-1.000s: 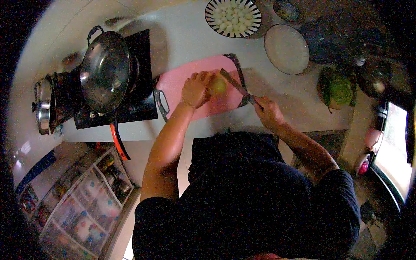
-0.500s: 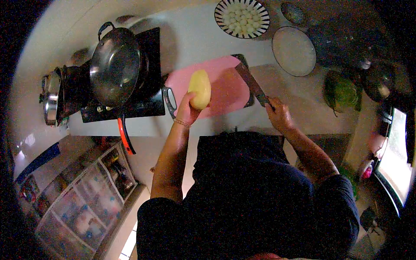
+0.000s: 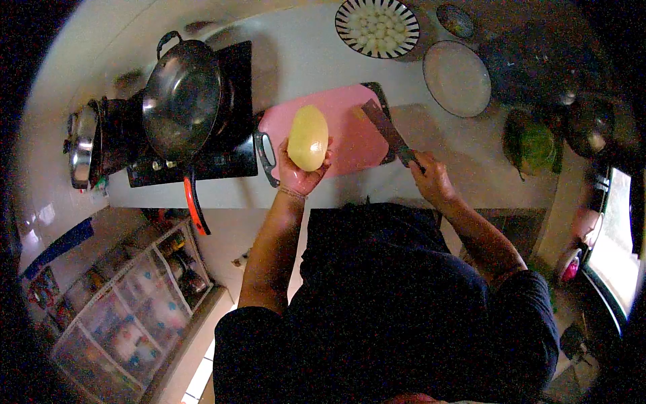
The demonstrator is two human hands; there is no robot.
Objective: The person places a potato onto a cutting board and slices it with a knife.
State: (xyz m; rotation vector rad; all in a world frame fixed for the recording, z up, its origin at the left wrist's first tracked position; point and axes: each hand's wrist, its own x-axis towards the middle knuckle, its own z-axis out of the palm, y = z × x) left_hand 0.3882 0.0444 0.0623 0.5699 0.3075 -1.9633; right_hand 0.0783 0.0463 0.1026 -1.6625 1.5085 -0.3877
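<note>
A large, pale yellow, oval peeled potato (image 3: pixel 309 138) rests in my left hand (image 3: pixel 301 176), with thumb and fingers curled round its lower end. It is held up over the pink cutting board (image 3: pixel 350 145), which has dark grips at its corners. My right hand (image 3: pixel 434 180) is closed on the handle of a broad, dark-bladed kitchen knife (image 3: pixel 388 131). The blade slants up and left over the board's right end, apart from the potato.
Left of the board, a wok (image 3: pixel 182 97) with a red-and-black handle (image 3: pixel 195 205) sits on a black stove (image 3: pixel 235 158). Behind are a striped plate (image 3: pixel 343 44) of small white balls, a white plate (image 3: pixel 457 79) and a small bowl (image 3: pixel 455 21). A green vegetable (image 3: pixel 530 143) lies right.
My left hand has turned palm-up beneath the potato, so more of its face shows and its fingers appear on the right side. The knife has shifted slightly left.
</note>
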